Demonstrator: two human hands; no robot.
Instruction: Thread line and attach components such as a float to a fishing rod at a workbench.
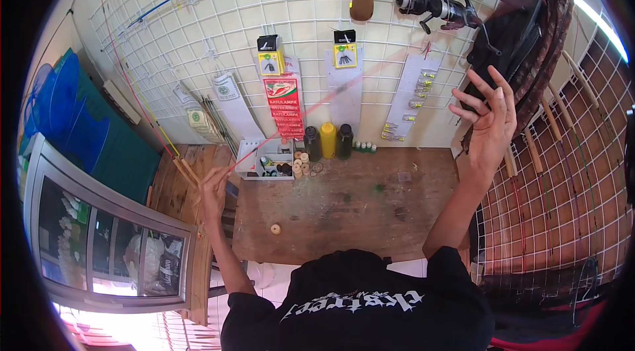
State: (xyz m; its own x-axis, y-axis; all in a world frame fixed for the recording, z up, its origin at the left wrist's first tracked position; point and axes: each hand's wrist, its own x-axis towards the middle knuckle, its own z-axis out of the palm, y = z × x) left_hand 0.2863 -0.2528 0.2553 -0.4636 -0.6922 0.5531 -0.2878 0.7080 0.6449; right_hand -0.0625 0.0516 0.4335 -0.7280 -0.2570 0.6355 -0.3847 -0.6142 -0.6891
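My left hand point(213, 187) is over the left edge of the wooden table, its fingers closed on one end of a thin reddish rod point(317, 105). The rod slants up and to the right across the wall, and its far part is blurred. My right hand point(489, 119) is raised at the right, fingers spread and nothing visible in them. Close to it hangs a dark bag point(506, 40). On the table point(350, 219) lies a small pale wooden spool point(275, 228).
A grey compartment box point(268, 175), wooden spools point(301, 164) and bottles, one of them yellow point(327, 141), stand along the table's back. A blue fishing rod with a reel point(440, 8) hangs on the white wire grid. At left is a glass-fronted cabinet point(188, 265).
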